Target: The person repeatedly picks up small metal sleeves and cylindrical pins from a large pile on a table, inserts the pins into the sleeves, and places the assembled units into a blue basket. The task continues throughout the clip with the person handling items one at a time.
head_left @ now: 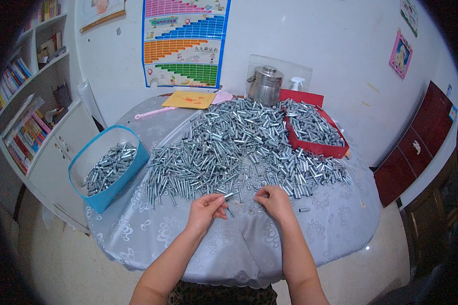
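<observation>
My left hand (206, 210) is closed on a silvery metal bolt (231, 194) that has a sleeve around it, its end pointing right. Another bolt (231, 210) lies just under those fingers. To the right, my right hand (274, 200) pinches at the near edge of the heap; anything between its fingertips is hidden. Small nuts and washers (249, 178) are scattered ahead of both hands. Beyond them spreads a big pile of loose bolts (193, 165) and metal sleeves (295, 173). One lone sleeve (304, 210) rests right of my right wrist.
A blue fabric bin (119, 179) with metal pieces stands at the left. A red box (318, 148) full of sleeves is at the right. Behind the pile are a steel pot (265, 86), a yellow envelope (188, 100) and a pink stick (152, 113). A grey cloth (188, 254) covers the table.
</observation>
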The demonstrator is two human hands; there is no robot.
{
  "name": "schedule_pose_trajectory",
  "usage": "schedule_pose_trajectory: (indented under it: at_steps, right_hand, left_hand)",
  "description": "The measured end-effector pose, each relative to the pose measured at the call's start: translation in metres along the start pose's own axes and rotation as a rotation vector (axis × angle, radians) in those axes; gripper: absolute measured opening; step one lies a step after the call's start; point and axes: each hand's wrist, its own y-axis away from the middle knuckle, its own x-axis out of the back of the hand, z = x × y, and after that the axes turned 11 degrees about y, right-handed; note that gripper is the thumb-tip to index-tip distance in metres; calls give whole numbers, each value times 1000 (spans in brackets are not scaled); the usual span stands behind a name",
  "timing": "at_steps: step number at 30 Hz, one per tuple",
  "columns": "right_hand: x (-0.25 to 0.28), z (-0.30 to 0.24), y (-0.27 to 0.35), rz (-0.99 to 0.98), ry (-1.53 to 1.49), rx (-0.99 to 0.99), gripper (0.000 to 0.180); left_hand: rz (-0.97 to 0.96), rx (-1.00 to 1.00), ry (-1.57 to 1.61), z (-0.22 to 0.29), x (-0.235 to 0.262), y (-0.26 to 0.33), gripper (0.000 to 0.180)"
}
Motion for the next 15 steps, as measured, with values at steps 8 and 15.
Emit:
schedule_pose_trajectory:
  at_steps: [8, 15]
  right_hand:
    - [-13, -15, 0, -136, -857, -64, 15]
    - [-19, -17, 1, -139, -761, -33, 18]
  left_hand:
    - [-47, 106, -13, -3, -2, 2, 20]
    - [-64, 184, 16, -1, -1, 4, 20]
